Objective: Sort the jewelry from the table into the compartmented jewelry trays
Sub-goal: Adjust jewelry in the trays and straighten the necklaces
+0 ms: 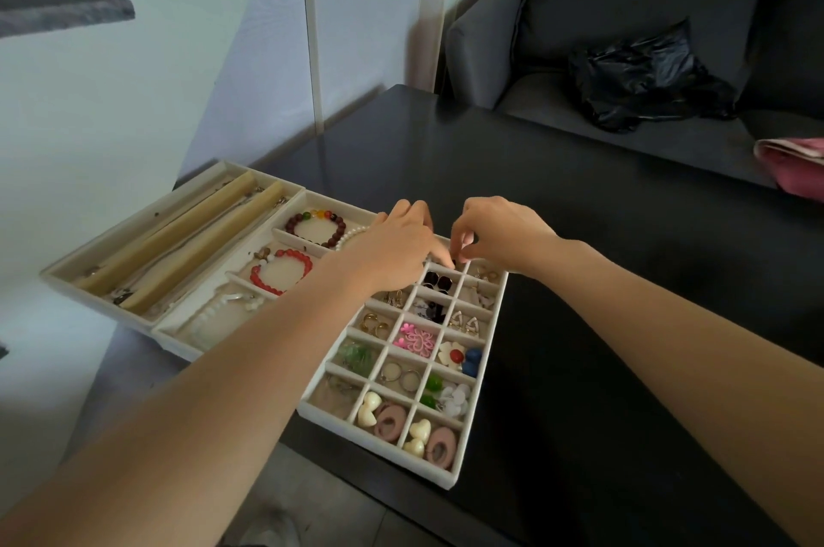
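Both hands, left (394,250) and right (499,236), hover with curled fingertips over the gridded tray (479,386); any grasp is unclear.

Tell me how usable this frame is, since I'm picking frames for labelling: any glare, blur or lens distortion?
Head view: wide-angle bending bows the wall lines and stretches the forearms at the lower edge; soft daylight from the far left gives a pale sheen on the dark table; the tray is sharp enough to tell pieces apart; the left hand and right hand shade the far compartments.
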